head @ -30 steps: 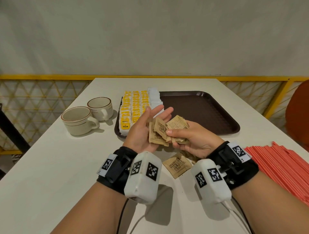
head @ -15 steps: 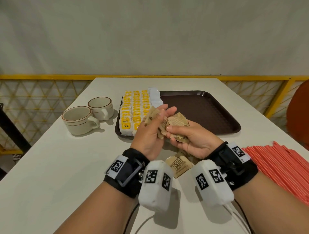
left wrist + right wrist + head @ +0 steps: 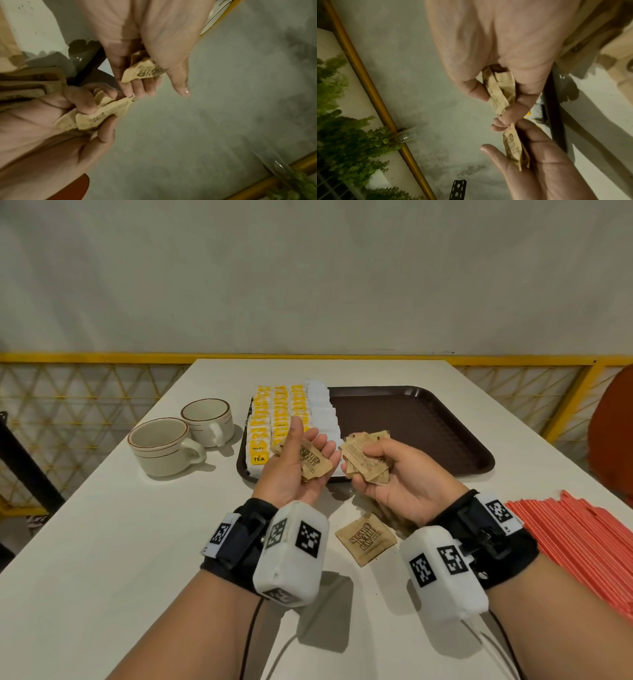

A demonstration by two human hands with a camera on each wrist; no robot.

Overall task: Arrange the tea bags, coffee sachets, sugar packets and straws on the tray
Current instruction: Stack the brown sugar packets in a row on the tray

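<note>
Left grip (image 3: 294,470) cups one sugar packet (image 3: 313,463); right grip (image 3: 394,474) clutches crumpled packets (image 3: 364,458).

The head view looks forward and down across the white rectangular table (image 3: 102,542); both wrist views sit close along the palms, apparently facing upward, sharing the crumpled brown paper sugar packets (image 3: 145,71) (image 3: 498,92)

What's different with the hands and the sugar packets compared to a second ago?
The hands have drawn apart. The left hand took some brown sugar packets from the bunch and now holds them in its upturned palm, thumb raised; the right hand still grips the remaining bunch. Unchanged: the tea bags on the tray, the loose packet on the table, the cups, the straws.
</note>
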